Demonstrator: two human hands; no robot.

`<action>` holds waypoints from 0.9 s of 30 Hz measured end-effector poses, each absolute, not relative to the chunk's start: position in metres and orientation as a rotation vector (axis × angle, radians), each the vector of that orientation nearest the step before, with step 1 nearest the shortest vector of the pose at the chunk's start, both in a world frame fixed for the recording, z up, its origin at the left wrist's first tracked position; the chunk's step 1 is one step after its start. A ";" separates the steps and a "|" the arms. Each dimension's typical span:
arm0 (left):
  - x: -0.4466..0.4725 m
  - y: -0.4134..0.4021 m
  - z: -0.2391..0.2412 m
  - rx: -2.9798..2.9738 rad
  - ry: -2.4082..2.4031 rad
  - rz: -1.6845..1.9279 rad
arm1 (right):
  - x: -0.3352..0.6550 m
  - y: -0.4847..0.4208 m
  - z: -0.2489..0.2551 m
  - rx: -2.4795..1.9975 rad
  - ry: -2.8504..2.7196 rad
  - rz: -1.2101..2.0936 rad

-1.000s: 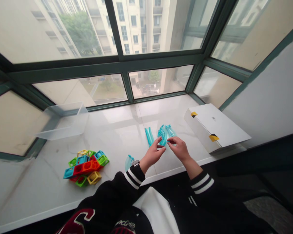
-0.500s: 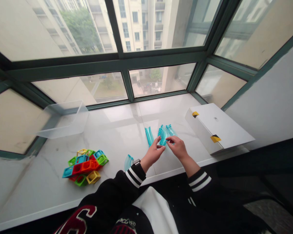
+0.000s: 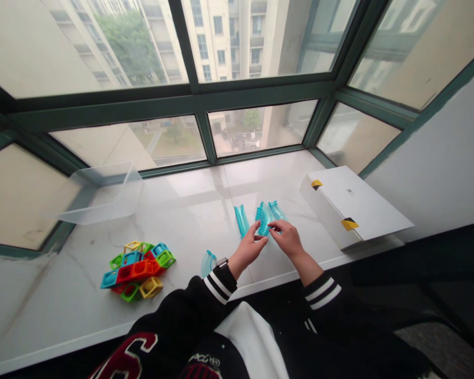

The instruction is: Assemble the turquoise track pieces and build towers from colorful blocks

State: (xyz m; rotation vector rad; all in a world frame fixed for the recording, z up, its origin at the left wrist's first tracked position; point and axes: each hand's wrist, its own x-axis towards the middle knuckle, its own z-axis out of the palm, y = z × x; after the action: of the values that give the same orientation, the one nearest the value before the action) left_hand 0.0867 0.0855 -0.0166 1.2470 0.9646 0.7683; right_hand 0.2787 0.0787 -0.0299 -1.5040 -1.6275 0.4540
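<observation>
A translucent blue curved track piece [image 3: 263, 215] is held low over the white sill between my two hands. My left hand [image 3: 248, 249] grips its near left side, thumb on the edge and fingers curled beneath. On its right side, my right hand [image 3: 286, 236] pinches the edge with thumb and forefinger; the fingertips partly cover the piece. Just left of it lies a straight blue track piece [image 3: 241, 220]. Another blue track piece [image 3: 277, 210] lies behind my right fingers, its lower part hidden. Beside my left wrist is a fan-shaped blue piece [image 3: 207, 262], partly covered by the sleeve.
Several colourful open-framed blocks [image 3: 139, 269] are heaped on the left of the white sill [image 3: 189, 210]. A clear plastic bin [image 3: 102, 197] stands behind them. At the right is a white box [image 3: 357, 205] with yellow-black tape. Window frames [image 3: 174, 171] border the back.
</observation>
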 end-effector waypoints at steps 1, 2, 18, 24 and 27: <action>0.087 0.086 -0.017 1.249 0.968 0.765 | 0.279 0.079 -0.030 -1.504 -1.629 0.455; 0.087 0.085 -0.017 1.250 0.972 0.761 | 0.279 0.079 -0.031 -1.503 -1.631 0.454; 0.089 0.084 -0.014 1.263 0.982 0.756 | 0.281 0.080 -0.035 -1.477 -1.665 0.429; 0.083 0.080 -0.003 1.168 0.963 0.747 | 0.281 0.076 -0.033 -1.480 -1.681 0.440; 0.070 0.080 0.013 1.121 0.919 0.776 | 0.281 0.067 -0.033 -1.476 -1.664 0.406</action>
State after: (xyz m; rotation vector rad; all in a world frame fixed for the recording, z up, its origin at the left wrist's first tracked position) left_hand 0.0701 0.0800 0.0128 1.1210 0.9190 0.7759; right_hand 0.2810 0.0668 -0.0326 -1.4760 -1.6644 0.4056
